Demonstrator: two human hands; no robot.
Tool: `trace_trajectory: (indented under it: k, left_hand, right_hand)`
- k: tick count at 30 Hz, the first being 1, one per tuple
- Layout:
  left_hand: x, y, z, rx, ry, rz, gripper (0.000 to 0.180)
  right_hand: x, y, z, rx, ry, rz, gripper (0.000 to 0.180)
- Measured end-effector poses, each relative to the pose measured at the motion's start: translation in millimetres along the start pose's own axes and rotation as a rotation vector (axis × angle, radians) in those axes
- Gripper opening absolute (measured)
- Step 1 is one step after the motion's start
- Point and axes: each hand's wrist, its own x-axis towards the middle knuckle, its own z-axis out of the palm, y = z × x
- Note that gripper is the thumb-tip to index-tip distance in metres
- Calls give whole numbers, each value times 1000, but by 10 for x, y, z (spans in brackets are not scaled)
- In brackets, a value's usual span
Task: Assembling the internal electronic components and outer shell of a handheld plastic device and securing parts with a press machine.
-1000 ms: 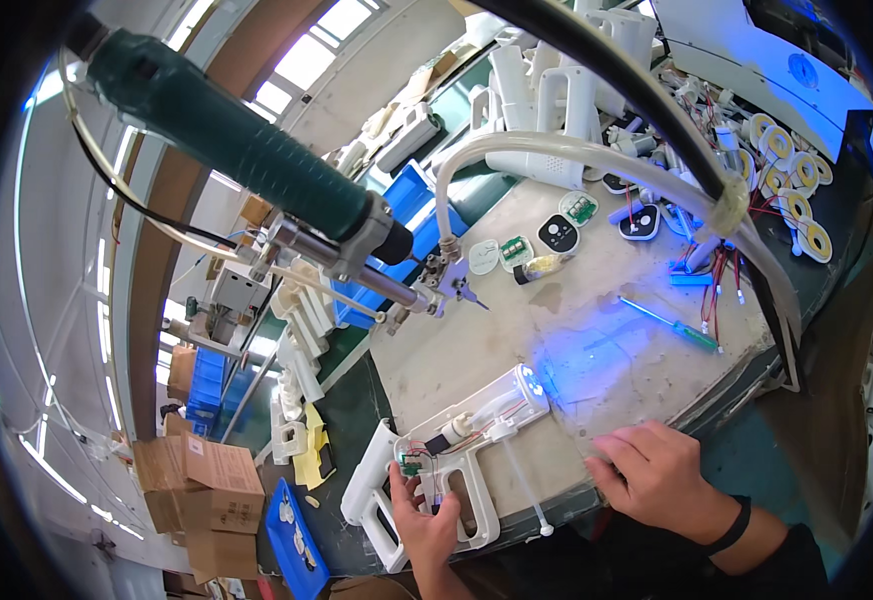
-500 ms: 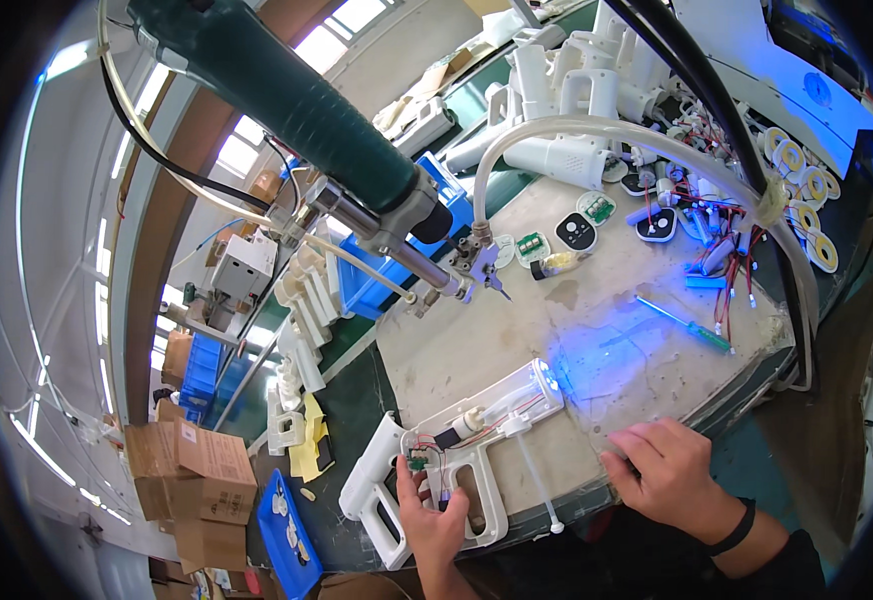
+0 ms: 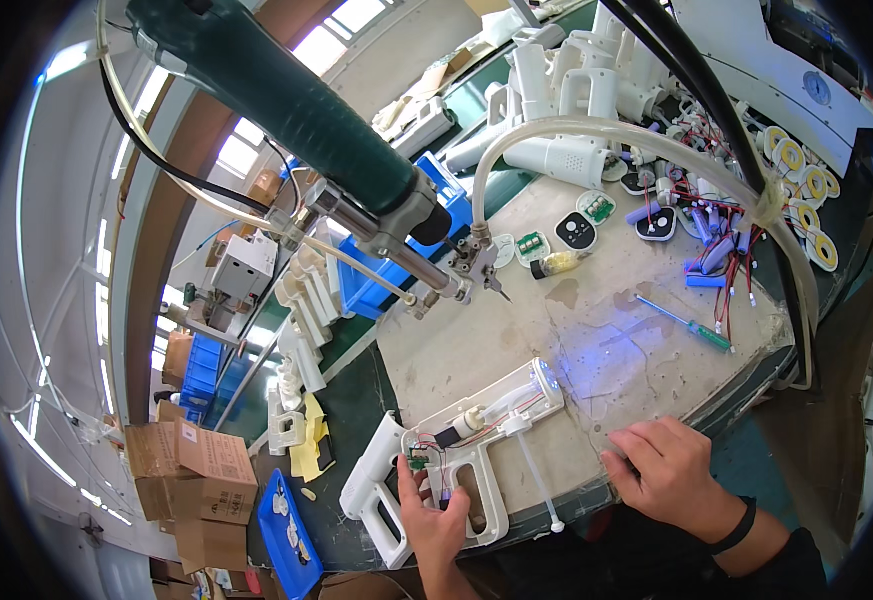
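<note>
An opened white handheld device housing (image 3: 492, 480) lies at the near edge of the bench. Inside its shell show a small motor, red and black wires, a small green circuit board and a clear tube end lit blue. My left hand (image 3: 435, 525) grips the handle end, its index finger at the circuit board (image 3: 418, 462) and its thumb by the wires. Next to it rests another white handle-shaped shell (image 3: 375, 480). A thin white rod (image 3: 539, 478) points from the housing toward me. To the right, my right hand (image 3: 667, 475) hovers with curled fingers; what it may hold is hidden.
A green power screwdriver (image 3: 297, 110) hangs over the bench. A green-handled hand screwdriver (image 3: 692, 325) lies on the mat. Purple cells with red wires (image 3: 712, 250) and white shells (image 3: 587, 90) pile up at the back right. A blue tray (image 3: 292, 545) sits at the left.
The strong blue glow on the mat and on the white surface at the back right has faded to a weaker patch near the tube end. Both hands stay in place.
</note>
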Motion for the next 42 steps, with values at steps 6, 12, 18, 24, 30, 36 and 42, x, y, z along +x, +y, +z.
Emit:
trace_trajectory:
  k: [6,12,18,24,30,36,42]
  left_hand:
    - [3,-28,-11,20,2,-3,89]
    - [8,-108,-10,46,13,53,88]
    - [10,-100,-1,38,13,52,88]
    - [7,-71,-8,35,10,41,89]
    - [17,-112,-6,56,14,68,89]
    - [5,-92,-8,28,6,42,90]
    - [-2,-49,0,-2,5,21,89]
  right_hand:
    - [5,-2,-2,17,1,14,18]
    - [-1,-9,-2,29,0,31,18]
    - [-7,7,16,42,-1,51,18]
    - [-3,-2,14,51,1,67,18]
    - [-10,3,19,63,-1,89,18]
    - [-15,1,8,75,0,109,18]
    - [-15,0,6,85,2,129,18]
